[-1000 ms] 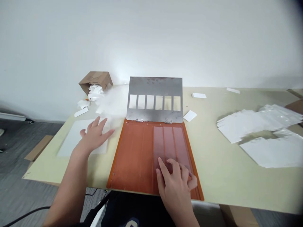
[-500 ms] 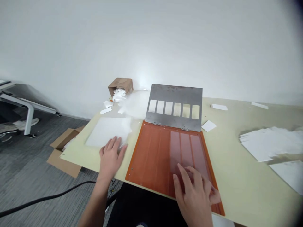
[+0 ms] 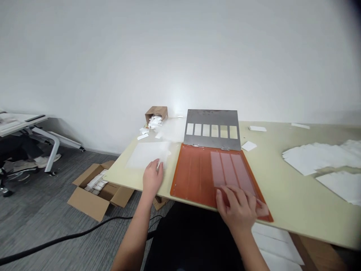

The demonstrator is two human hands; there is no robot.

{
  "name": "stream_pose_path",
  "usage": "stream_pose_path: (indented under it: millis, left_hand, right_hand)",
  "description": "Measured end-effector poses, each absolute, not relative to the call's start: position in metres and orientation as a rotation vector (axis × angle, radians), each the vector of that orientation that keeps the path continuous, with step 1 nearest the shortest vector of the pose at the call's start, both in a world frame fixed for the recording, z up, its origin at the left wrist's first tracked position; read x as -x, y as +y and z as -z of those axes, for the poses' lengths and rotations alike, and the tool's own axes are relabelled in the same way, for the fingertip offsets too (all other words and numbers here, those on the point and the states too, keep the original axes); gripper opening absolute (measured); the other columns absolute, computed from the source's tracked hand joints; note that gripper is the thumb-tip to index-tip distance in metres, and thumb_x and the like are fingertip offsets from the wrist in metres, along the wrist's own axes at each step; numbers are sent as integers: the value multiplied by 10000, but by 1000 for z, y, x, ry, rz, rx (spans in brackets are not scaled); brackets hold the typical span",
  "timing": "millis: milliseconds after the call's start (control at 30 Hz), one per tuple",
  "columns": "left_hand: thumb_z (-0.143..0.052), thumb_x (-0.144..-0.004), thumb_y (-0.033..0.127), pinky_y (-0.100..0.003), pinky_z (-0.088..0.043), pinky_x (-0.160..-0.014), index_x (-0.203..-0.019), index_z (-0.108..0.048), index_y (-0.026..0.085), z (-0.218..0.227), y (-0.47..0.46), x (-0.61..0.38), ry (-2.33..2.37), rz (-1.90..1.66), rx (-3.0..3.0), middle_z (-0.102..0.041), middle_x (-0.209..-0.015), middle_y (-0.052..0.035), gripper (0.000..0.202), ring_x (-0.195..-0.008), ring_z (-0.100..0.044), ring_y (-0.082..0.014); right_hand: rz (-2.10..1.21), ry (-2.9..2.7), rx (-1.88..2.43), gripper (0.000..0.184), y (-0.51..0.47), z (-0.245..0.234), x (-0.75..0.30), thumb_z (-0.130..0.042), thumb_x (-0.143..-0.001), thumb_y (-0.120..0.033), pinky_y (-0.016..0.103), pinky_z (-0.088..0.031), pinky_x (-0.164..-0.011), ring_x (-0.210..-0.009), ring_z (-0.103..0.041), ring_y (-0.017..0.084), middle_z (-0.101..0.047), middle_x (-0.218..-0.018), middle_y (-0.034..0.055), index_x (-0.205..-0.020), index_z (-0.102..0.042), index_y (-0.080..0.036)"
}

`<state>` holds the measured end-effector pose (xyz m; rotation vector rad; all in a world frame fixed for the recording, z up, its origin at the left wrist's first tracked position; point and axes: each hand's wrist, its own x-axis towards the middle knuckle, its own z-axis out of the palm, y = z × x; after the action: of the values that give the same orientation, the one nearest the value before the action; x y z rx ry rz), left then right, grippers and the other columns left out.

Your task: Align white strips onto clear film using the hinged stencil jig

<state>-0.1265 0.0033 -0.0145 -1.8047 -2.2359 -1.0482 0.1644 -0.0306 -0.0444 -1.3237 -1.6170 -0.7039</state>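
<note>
My left hand point(image 3: 153, 176) is closed at the near right corner of a stack of translucent plastic sheets point(image 3: 141, 155), with a shiny sheet edge between thumb and fingers. An orange board point(image 3: 191, 169) with shallow lengthwise grooves lies to its right. Three translucent film strips point(image 3: 227, 165) lie side by side on the board's right half. Over their near ends rests my right hand point(image 3: 238, 205), fingers apart and bent, the fingertips touching the strips. Hinged to the board's far edge, a grey metal plate point(image 3: 211, 117) with a row of rectangular windows stands raised.
A small cardboard box point(image 3: 156, 110) spilling white pieces lies at the back. White cards point(image 3: 318, 160) are fanned out on the right of the table point(image 3: 282, 195). An open carton point(image 3: 90, 203) sits on the floor at left, near a black cable point(image 3: 70, 235). Someone's shoes point(image 3: 42, 162) show far left.
My left fingers have gone from lying spread on the sheets to curling around their corner. My right hand stays over the strips. The camera view has shifted, showing more floor.
</note>
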Motion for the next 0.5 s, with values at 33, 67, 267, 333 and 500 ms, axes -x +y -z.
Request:
stream_pose_path:
  millis: [33, 67, 267, 333, 500]
  left_hand:
    - [-426, -950, 296, -373, -510, -826, -1170, -638, 140, 14, 3, 124, -2256, 1020, 1801, -711, -1016, -155, 343, -952, -671, -280]
    - [-427, -933, 257, -375, -507, -796, -1191, -627, 135, 14, 2, 122, -2280, 991, 1790, -716, -985, -160, 348, -922, -676, -289]
    - [-455, -854, 158, -383, -476, -739, -1189, -603, 105, 7, 2, 112, -2412, 951, 1696, -712, -846, -179, 370, -830, -685, -322]
    - [-481, -844, 162, -394, -475, -762, -1158, -612, 111, 5, 2, 112, -2443, 995, 1684, -712, -847, -180, 344, -863, -683, -331]
    - [-545, -912, 276, -419, -494, -851, -1046, -646, 146, 8, 5, 119, -2497, 1224, 1683, -699, -912, -120, 212, -934, -662, -272]
  right_hand:
    - [724, -1599, 1322, 98, -31, 44, -164, -734, -805, -314, 441, -293, -898, -829, -597, 208, -738, -832, -11, -849, -687, -240]
    - [740, -1587, 1315, 90, -31, 45, -164, -730, -804, -310, 442, -281, -906, -823, -595, 203, -737, -825, -13, -828, -683, -237]
    - [721, -1565, 1334, 104, -29, 53, -166, -648, -828, -290, 444, -241, -915, -828, -559, 196, -703, -796, 5, -749, -672, -227]
    - [721, -1561, 1332, 117, -28, 57, -167, -618, -831, -280, 445, -231, -913, -825, -535, 193, -691, -798, 10, -741, -671, -227]
    - [695, -1561, 1354, 163, -25, 62, -167, -567, -837, -277, 452, -197, -915, -833, -511, 200, -674, -770, 16, -713, -654, -220]
